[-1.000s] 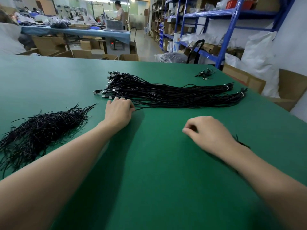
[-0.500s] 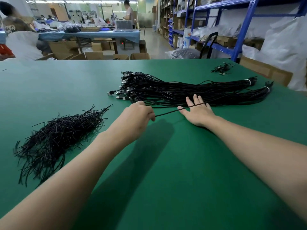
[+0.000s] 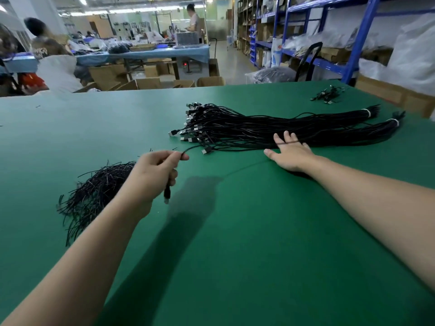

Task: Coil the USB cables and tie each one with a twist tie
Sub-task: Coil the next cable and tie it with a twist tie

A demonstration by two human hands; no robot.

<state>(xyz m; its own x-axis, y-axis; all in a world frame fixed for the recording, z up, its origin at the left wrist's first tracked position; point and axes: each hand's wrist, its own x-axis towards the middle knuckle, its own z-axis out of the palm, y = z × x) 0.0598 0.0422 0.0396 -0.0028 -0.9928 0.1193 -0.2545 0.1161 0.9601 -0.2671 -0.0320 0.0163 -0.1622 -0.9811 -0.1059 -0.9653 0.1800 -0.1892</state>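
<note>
While left hand [image 3: 154, 176] grips cable [image 3: 167, 194] near plug, right hand [image 3: 290, 155] lies flat, fingers straight, on bundle [image 3: 235, 128] — best drawn slowly, neighbours pinned, no snags.

Green mat [image 3: 235, 255] ran wide across my worktable. Past its far edge, open cardboard boxes [image 3: 150, 83] sat on the pale floor [image 3: 231, 64]. A blue-covered bench [image 3: 150, 54] stood further back, with a person [image 3: 195, 22] standing at it. Blue steel shelving [image 3: 358, 43] lined the right side, white sacks [image 3: 414, 57] piled against it. Strip lights [image 3: 122, 11] glowed overhead.
</note>
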